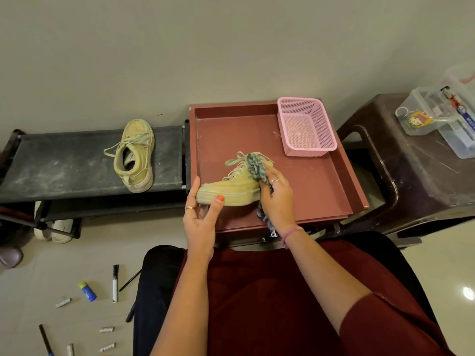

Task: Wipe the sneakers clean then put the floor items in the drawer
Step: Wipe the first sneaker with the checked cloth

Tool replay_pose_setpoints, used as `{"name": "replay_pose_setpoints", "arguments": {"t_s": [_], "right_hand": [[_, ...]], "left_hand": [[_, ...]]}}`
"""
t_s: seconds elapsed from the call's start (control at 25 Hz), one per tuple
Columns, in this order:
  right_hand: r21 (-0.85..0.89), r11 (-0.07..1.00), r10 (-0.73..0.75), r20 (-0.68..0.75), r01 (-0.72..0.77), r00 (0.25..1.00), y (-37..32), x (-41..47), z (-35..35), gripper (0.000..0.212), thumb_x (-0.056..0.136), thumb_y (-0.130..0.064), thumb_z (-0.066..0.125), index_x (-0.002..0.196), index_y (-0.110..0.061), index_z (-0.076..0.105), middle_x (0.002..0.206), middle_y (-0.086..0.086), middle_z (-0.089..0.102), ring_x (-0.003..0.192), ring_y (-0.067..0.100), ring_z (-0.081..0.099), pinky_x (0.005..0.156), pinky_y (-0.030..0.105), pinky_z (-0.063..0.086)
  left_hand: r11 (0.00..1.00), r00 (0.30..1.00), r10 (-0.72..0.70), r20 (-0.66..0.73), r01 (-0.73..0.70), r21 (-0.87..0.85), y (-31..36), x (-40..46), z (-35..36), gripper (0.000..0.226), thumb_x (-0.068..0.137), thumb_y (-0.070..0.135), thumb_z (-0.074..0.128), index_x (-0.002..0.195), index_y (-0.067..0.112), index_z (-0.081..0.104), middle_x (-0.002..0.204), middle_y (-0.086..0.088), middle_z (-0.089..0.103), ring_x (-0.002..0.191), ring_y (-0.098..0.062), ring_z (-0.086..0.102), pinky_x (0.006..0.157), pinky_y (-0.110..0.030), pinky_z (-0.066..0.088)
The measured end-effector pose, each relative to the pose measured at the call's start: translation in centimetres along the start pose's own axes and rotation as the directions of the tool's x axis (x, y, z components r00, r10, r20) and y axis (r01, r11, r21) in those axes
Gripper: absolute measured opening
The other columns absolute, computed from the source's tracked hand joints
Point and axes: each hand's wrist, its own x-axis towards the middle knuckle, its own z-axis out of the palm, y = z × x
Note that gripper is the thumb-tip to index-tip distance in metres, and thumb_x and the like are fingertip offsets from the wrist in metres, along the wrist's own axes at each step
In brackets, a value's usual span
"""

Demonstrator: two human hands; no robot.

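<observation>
While left hand (199, 222) steadies sneaker (228, 192), right hand (276, 199) presses cloth (255, 168).

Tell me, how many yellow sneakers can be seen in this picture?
2. One yellow sneaker lies on the black shoe rack. The other sneaker is above the open drawer, held by the left hand while the right hand presses a cloth against it.
</observation>
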Motion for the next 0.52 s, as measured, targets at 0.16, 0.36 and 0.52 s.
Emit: {"name": "replay_pose_setpoints", "arguments": {"t_s": [0.16, 0.36, 0.52], "right_hand": [[0.015, 1.000, 0.002, -0.001, -0.002, 1.000, -2.1, -1.3, 0.6, 0.038, 0.094, -0.004, 0.050, 0.130, -0.012, 0.056, 0.131, -0.002, 0.056, 0.123, 0.011, 0.041, 0.105, 0.014, 0.025], [-0.119, 0.985, -0.119, 0.078, 0.127, 0.990, -1.3, -0.9, -0.7, 0.049, 0.084, 0.012, 0.044, 0.126, -0.007, 0.059, 0.127, 0.002, 0.058, 0.118, 0.011, 0.040, 0.102, 0.005, 0.020], [-0.197, 0.980, -0.014, 0.064, 0.026, 0.998, -0.9, 2.4, -0.3, 0.046, 0.085, 0.013, 0.043, 0.123, -0.005, 0.062, 0.126, 0.009, 0.061, 0.118, 0.029, 0.050, 0.102, 0.018, 0.031]], "left_hand": [[1.000, 1.000, 0.003, 0.018, -0.003, 0.009, 0.2, 0.2, 0.1, 0.057, 0.088, 0.005, 0.063, 0.135, 0.031, 0.044, 0.124, 0.007, 0.062, 0.115, -0.006, 0.060, 0.103, -0.025, 0.046], [1.000, 1.000, 0.005, 0.024, -0.005, 0.010, 0.1, 0.1, -0.2, 0.059, 0.084, 0.008, 0.066, 0.135, 0.030, 0.045, 0.129, 0.004, 0.060, 0.116, -0.006, 0.060, 0.097, -0.019, 0.047], [1.000, 0.999, 0.006, 0.034, -0.007, 0.016, 0.0, 0.0, -0.1, 0.061, 0.082, 0.012, 0.067, 0.136, 0.028, 0.046, 0.130, 0.002, 0.059, 0.116, -0.006, 0.060, 0.098, -0.019, 0.047]]}}
